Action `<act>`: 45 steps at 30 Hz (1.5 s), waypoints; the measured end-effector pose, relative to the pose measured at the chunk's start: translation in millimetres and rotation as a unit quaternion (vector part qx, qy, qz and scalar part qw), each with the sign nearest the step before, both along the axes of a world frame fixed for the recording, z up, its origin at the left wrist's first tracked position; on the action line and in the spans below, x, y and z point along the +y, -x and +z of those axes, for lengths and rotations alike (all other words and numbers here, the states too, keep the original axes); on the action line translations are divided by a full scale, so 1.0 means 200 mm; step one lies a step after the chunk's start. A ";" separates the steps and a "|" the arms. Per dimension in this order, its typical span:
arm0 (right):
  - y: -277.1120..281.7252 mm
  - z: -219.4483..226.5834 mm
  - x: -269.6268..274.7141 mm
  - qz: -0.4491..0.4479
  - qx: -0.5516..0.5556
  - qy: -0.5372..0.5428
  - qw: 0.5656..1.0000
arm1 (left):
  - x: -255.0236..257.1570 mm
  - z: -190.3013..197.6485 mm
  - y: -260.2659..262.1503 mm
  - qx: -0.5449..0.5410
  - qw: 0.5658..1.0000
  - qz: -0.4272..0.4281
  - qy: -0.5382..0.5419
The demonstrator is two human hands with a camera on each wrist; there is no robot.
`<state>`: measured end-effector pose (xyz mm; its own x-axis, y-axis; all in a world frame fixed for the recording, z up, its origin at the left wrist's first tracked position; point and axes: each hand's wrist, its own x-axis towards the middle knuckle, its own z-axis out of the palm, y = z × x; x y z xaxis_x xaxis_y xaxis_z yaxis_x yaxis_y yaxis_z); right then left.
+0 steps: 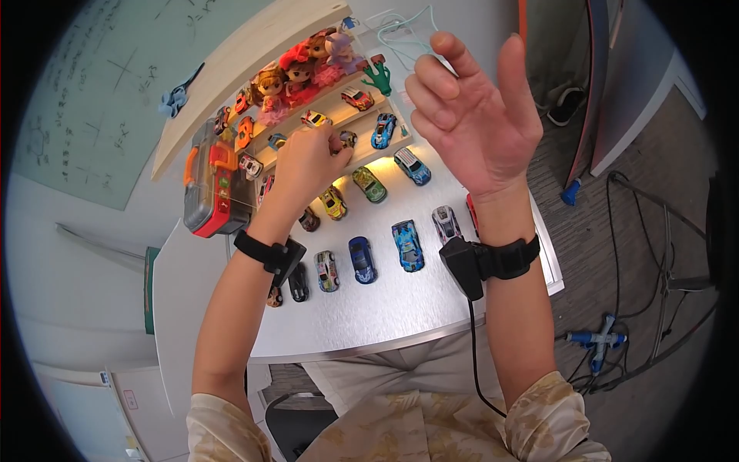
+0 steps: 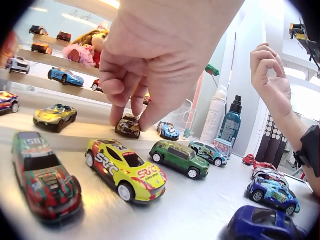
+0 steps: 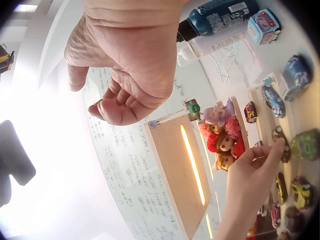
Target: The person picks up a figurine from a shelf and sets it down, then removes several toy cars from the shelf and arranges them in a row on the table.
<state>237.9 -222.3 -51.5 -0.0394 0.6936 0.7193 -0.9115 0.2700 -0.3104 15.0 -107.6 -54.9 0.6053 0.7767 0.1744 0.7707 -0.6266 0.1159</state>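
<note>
My left hand reaches to the lowest step of a lit wooden display shelf. Its thumb and fingertips pinch a small dark patterned toy car, which stands on that step in the left wrist view. On the same step, a gold toy car sits to one side and a blue one to the other. Just in front, a yellow toy car and a green one stand on the metallic table. My right hand is raised beyond the shelf's right end, fingers loosely bent, holding nothing.
Several dolls sit on the upper shelf. A grey, red and orange toy case stands at its left. More toy cars, including a dark blue one, line the table. Bottles stand at the shelf's right.
</note>
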 end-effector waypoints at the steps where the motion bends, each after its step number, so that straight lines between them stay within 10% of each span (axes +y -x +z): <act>1: 0.00 0.00 0.00 0.001 -0.001 -0.002 1.000 | 0.00 0.00 0.00 0.002 1.000 0.001 -0.001; 13: -0.01 0.01 -0.01 -0.007 -0.014 -0.013 1.000 | 0.01 0.24 0.30 -0.095 0.991 0.087 -0.019; 45: 0.03 0.01 0.00 -0.011 0.023 0.007 1.000 | -0.01 0.14 0.43 -0.051 0.988 0.142 -0.041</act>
<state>232.6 -223.1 -49.7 0.0094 0.7042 0.7099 -0.9186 0.2865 -0.2720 -71.7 -109.3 -27.2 0.3413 0.8933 0.2925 0.9037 -0.3975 0.1594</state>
